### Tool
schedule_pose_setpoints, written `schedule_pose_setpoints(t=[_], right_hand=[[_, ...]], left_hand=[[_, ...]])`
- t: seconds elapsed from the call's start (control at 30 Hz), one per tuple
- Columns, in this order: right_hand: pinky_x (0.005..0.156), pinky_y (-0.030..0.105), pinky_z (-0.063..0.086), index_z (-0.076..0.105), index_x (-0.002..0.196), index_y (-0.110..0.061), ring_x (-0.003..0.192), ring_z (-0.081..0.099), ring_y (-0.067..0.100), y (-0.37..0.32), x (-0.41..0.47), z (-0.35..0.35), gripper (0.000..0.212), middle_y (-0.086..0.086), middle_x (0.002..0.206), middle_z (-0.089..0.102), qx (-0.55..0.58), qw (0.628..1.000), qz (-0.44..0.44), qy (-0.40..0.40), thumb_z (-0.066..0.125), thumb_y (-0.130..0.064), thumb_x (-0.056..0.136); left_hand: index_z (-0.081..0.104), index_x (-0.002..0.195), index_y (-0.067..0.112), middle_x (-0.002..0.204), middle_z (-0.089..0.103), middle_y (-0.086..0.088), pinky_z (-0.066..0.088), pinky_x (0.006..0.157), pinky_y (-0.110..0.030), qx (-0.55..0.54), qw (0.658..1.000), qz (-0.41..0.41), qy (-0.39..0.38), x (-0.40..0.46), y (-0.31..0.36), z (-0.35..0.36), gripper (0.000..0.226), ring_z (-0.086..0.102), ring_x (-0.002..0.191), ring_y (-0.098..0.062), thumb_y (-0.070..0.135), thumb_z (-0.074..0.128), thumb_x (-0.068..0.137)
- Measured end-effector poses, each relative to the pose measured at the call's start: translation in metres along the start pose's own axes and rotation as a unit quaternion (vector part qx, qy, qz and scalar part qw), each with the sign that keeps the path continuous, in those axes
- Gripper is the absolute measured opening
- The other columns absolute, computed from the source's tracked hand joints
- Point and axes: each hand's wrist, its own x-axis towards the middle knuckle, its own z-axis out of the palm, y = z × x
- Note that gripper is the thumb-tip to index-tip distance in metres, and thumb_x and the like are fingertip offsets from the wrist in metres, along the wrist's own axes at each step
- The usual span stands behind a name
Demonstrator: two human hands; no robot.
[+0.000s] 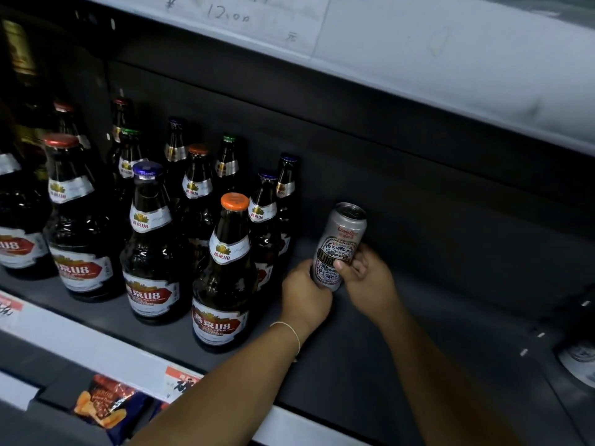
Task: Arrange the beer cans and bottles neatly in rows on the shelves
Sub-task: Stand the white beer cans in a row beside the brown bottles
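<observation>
Shelf: a dark grey shelf board (370, 365) with a dark back panel; its right half is bare, and a white price strip (96, 346) runs along its front edge.
Upper shelf edge: a pale strip (418, 59) across the top, with a handwritten paper price tag (231, 14) reading 12.00.
Bottles: brown glass U8 beer bottles (151, 246) stand upright in rough rows on the left half of the shelf, with caps in orange, blue, red and green.
Nearest bottle: the orange-capped bottle (225, 278) stands at the front right of the group, just beside the left hand.
Can: a silver beer can (338, 246) with a blue and red patterned label, right of the bottles toward the back of the shelf, tilted slightly; whether its base touches the shelf cannot be told.
Left hand: the left hand (306, 294) wraps round the can's lower left side, fingers curled on it; a thin bracelet (289, 333) circles the wrist.
Right hand: the right hand (367, 278) grips the can's lower right side, thumb across the label, fingers curled behind.
Lower shelf: a snack packet (103, 403) in orange and dark blue lies below the price strip.
</observation>
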Motion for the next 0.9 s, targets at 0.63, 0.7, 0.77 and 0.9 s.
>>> schedule_pose_setpoints(t=[0.63,0.7,0.77,0.9], right_hand=[[0.100,0.028,0.049,0.053,0.124,-0.015,0.106,0.065,0.007,-0.005,-0.010,0.006,0.032,0.001,0.116,0.069,-0.019,0.999,0.033,-0.007,0.060,-0.003,0.095],[0.099,0.025,0.046,0.047,0.136,-0.007,0.111,0.063,0.011,-0.005,-0.014,0.005,0.041,0.009,0.127,0.066,-0.029,0.998,0.052,0.001,0.057,-0.005,0.097],[0.096,0.020,0.041,0.041,0.144,-0.002,0.114,0.060,0.014,-0.006,-0.020,0.002,0.048,0.011,0.129,0.064,-0.058,0.996,0.066,0.024,0.056,-0.008,0.099],[0.102,0.024,0.042,0.042,0.145,-0.005,0.114,0.062,0.021,-0.004,-0.030,-0.011,0.050,0.014,0.125,0.064,-0.075,0.992,0.072,0.068,0.056,-0.009,0.097]], left_hand=[[0.068,0.098,0.006,0.092,0.069,-0.010,0.051,0.076,-0.030,0.017,1.000,0.019,-0.010,-0.007,0.008,-0.005,0.040,0.063,0.086,-0.024,0.031,0.051,0.071],[0.065,0.100,0.005,0.095,0.066,-0.011,0.049,0.079,-0.028,0.021,1.000,0.018,-0.010,-0.009,0.009,-0.005,0.043,0.061,0.089,-0.023,0.030,0.049,0.069],[0.060,0.106,0.004,0.101,0.060,-0.011,0.044,0.085,-0.027,0.033,0.999,0.014,0.003,-0.009,0.009,-0.006,0.037,0.056,0.095,-0.023,0.019,0.057,0.072],[0.054,0.095,0.010,0.093,0.051,-0.004,0.043,0.082,-0.027,0.055,0.997,0.050,0.037,-0.014,0.013,-0.006,0.026,0.052,0.087,-0.020,0.000,0.057,0.072]])
